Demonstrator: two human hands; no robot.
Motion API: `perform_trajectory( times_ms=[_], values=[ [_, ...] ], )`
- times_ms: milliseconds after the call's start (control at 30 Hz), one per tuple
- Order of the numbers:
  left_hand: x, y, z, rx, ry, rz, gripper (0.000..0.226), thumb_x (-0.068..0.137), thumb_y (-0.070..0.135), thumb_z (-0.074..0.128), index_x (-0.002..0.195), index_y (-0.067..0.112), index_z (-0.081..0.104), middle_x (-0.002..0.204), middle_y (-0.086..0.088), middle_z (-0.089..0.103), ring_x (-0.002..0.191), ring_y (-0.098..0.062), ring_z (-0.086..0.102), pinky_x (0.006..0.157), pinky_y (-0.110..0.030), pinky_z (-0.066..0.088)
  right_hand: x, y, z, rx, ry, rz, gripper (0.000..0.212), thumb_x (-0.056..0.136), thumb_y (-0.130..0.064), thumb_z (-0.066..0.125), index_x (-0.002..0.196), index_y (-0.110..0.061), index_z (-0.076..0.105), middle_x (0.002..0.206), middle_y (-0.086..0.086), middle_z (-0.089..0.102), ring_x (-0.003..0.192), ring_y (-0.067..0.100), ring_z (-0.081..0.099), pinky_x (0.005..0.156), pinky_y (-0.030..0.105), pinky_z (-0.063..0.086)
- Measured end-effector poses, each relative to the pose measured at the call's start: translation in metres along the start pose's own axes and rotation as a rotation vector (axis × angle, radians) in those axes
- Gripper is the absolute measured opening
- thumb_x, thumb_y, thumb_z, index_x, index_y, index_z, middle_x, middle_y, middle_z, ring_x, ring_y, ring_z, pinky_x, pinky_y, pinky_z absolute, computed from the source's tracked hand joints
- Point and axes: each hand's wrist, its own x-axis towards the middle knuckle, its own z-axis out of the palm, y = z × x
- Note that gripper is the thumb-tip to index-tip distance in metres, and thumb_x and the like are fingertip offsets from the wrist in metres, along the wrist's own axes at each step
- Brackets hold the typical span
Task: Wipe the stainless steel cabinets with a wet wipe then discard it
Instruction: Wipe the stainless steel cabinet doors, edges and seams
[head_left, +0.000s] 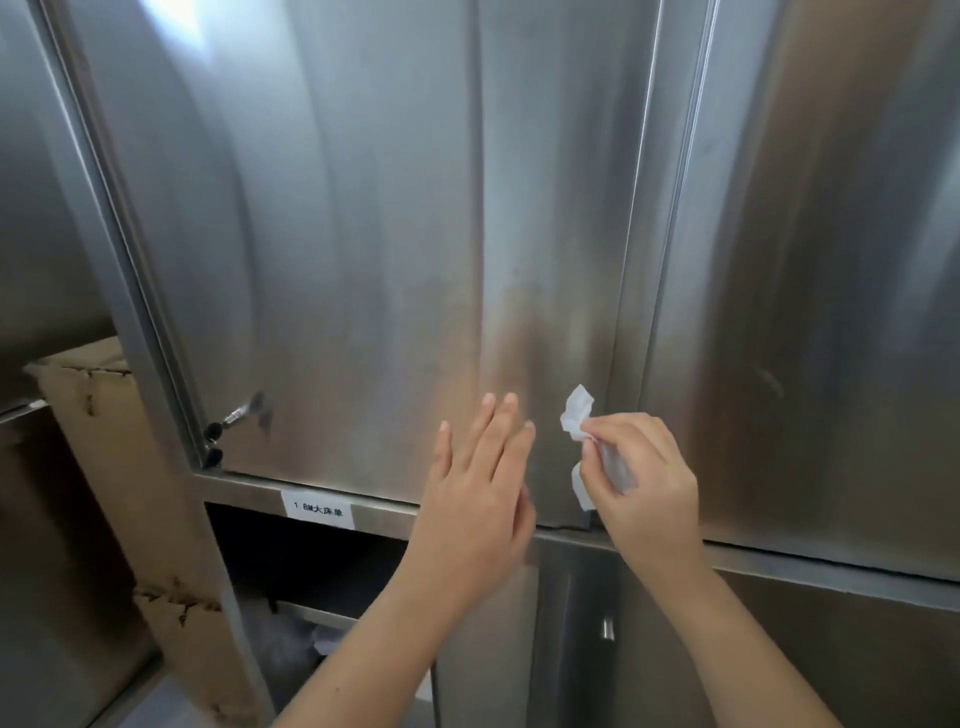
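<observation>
Head view, looking at a crumpled white wet wipe (577, 410) pinched in the fingers of my right hand (639, 478), low on the stainless steel cabinet door (363, 234) near its right edge. Just left of it my left hand (478, 499) is flat, fingers straight and slightly apart; whether it touches the door I cannot tell. Below left, a white label (318, 510) sits on the frame. Far left stands a cardboard box (104, 467).

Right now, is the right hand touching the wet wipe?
Touching. The head view shows the right hand pinching the crumpled wet wipe, with white ends sticking out above and below.
</observation>
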Motion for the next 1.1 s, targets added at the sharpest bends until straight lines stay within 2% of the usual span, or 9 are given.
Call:
perform_trajectory(
  times_ms=[100, 167, 467, 567, 667, 767, 967, 1100],
  values=[
    [0.038, -0.005, 0.005, 0.010, 0.038, 0.066, 0.046, 0.080, 0.015, 0.041, 0.120, 0.002, 0.060, 0.136, -0.016, 0.050, 0.129, -0.033, 0.042, 0.099, -0.058, 0.033, 0.028, 0.019, 0.000, -0.035, 0.052, -0.027, 0.017, 0.084, -0.008, 0.052, 0.084, 0.002, 0.067, 0.083, 0.008, 0.064, 0.082, 0.014, 0.053, 0.082, 0.013, 0.040],
    [0.059, -0.007, 0.007, 0.001, 0.066, 0.111, 0.049, 0.080, 0.017, 0.036, 0.120, 0.002, 0.060, 0.136, -0.016, 0.049, 0.130, -0.032, 0.041, 0.101, -0.057, 0.031, 0.047, 0.028, -0.001, -0.055, 0.067, -0.045, 0.018, 0.084, -0.009, 0.052, 0.085, 0.002, 0.067, 0.084, 0.009, 0.064, 0.082, 0.015, 0.054, 0.081, 0.016, 0.042],
    [0.153, -0.019, 0.001, -0.020, 0.285, 0.356, 0.051, 0.080, 0.016, 0.038, 0.127, 0.003, 0.055, 0.142, -0.015, 0.043, 0.134, -0.033, 0.036, 0.104, -0.056, 0.024, 0.137, 0.046, -0.019, -0.198, 0.169, -0.207, 0.013, 0.085, -0.004, 0.055, 0.084, 0.002, 0.067, 0.082, 0.010, 0.064, 0.079, 0.020, 0.056, 0.077, 0.028, 0.047],
    [0.189, -0.024, -0.008, -0.006, 0.359, 0.412, 0.050, 0.080, 0.015, 0.040, 0.126, 0.002, 0.056, 0.141, -0.016, 0.043, 0.133, -0.034, 0.037, 0.103, -0.058, 0.026, 0.166, 0.046, -0.023, -0.244, 0.221, -0.230, 0.010, 0.084, -0.001, 0.057, 0.083, 0.002, 0.067, 0.081, 0.010, 0.063, 0.077, 0.023, 0.056, 0.076, 0.030, 0.047],
    [0.223, -0.028, -0.022, -0.004, 0.440, 0.457, 0.047, 0.076, 0.007, 0.054, 0.122, -0.001, 0.058, 0.139, -0.019, 0.045, 0.130, -0.037, 0.039, 0.099, -0.062, 0.032, 0.203, 0.040, -0.027, -0.287, 0.280, -0.264, 0.009, 0.081, 0.004, 0.058, 0.083, 0.003, 0.067, 0.079, 0.012, 0.063, 0.074, 0.028, 0.057, 0.074, 0.032, 0.047],
    [0.255, -0.032, -0.041, 0.003, 0.514, 0.474, 0.050, 0.071, 0.002, 0.064, 0.121, -0.003, 0.058, 0.139, -0.020, 0.044, 0.131, -0.039, 0.038, 0.099, -0.062, 0.030, 0.246, 0.035, -0.030, -0.341, 0.332, -0.319, 0.008, 0.082, 0.005, 0.058, 0.082, 0.003, 0.066, 0.079, 0.014, 0.062, 0.074, 0.030, 0.056, 0.073, 0.031, 0.045],
    [0.306, -0.036, -0.078, -0.054, 0.589, 0.451, 0.055, 0.079, 0.021, 0.034, 0.124, -0.002, 0.055, 0.139, -0.019, 0.045, 0.130, -0.039, 0.038, 0.098, -0.063, 0.029, 0.327, 0.024, -0.031, -0.470, 0.369, -0.441, 0.007, 0.081, 0.004, 0.058, 0.079, 0.004, 0.065, 0.078, 0.015, 0.060, 0.074, 0.033, 0.055, 0.071, 0.031, 0.043],
    [0.336, -0.040, -0.092, 0.020, 0.638, 0.482, 0.049, 0.076, 0.012, 0.048, 0.121, -0.005, 0.057, 0.136, -0.022, 0.047, 0.127, -0.041, 0.042, 0.096, -0.065, 0.031, 0.366, 0.018, -0.030, -0.520, 0.385, -0.445, 0.008, 0.082, 0.003, 0.058, 0.080, 0.004, 0.065, 0.079, 0.015, 0.061, 0.077, 0.032, 0.056, 0.069, 0.037, 0.045]
  ],
)
